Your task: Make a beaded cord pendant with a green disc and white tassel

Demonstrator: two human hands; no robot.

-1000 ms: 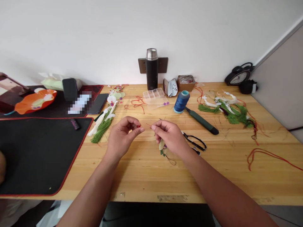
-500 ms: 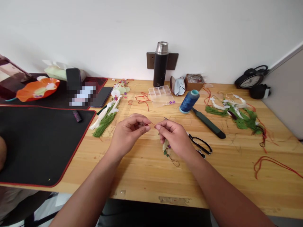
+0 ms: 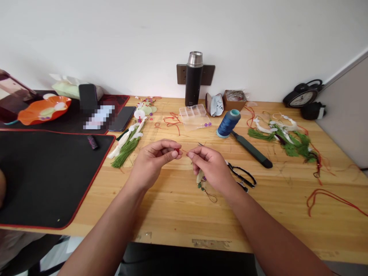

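Bead [image 3: 177, 150], small and red, pinched between thumb and fingers of the left hand [image 3: 155, 160], over the middle of the table [image 3: 161, 218] in the head view. Just to its right, the right hand [image 3: 210, 165] grips a thin red thread [image 3: 184, 151], long axis roughly left to right, left end toward the bead; cannot tell if they touch. Hands close but apart, pale pendant [image 3: 200, 176] showing on the near side of the right fingers.

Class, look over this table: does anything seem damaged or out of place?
Yes: the table has a rough, greyish patch along its front edge, perhaps worn wood or leftover tape, unlike the plain wood around it.
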